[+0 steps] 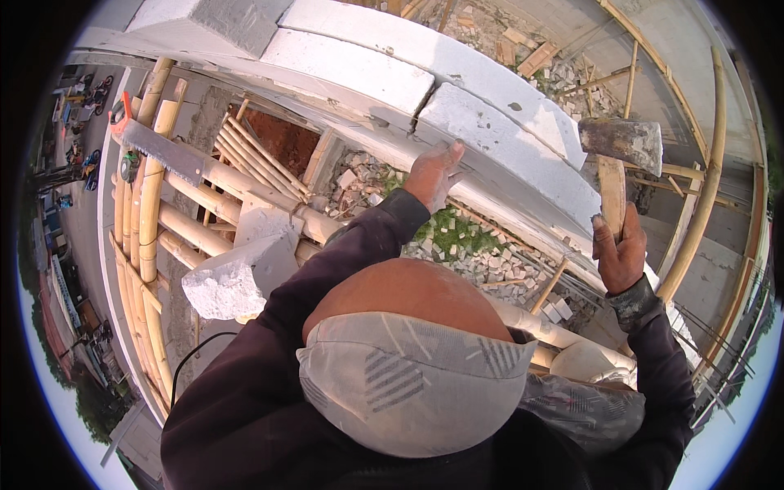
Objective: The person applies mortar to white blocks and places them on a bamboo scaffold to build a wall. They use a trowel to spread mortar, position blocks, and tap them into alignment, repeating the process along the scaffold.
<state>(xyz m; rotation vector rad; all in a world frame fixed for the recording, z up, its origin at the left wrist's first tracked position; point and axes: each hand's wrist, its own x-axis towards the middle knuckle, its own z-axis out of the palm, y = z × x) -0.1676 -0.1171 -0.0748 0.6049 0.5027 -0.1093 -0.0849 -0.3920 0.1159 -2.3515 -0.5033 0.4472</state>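
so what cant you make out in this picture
In the head view:
Mallet: handle's lower end, hidden by the right hand.
The person's feet: out of sight, with patterned cloth and dark clothing filling the lower middle.
White block, upper left: cut off by the top edge.
Motorbikes, far left: too small for detail.

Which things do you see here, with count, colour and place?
Mallet: one, dark, tan handle, right
Wall blocks: several, white, top
Handsaw: one, grey, orange handle, upper left
Loose block: one, white, left
Bamboo poles: many, tan, both sides
Rubble: many pieces, pale, centre
Plants: some, green, centre
Motorbikes: several, mixed colours, far left
Patterned cloth: count unclear, grey, bottom
Sleeves: two, dark, both sides
Left fingers: dusty, beside wall blocks
Right fingers: around mallet handle
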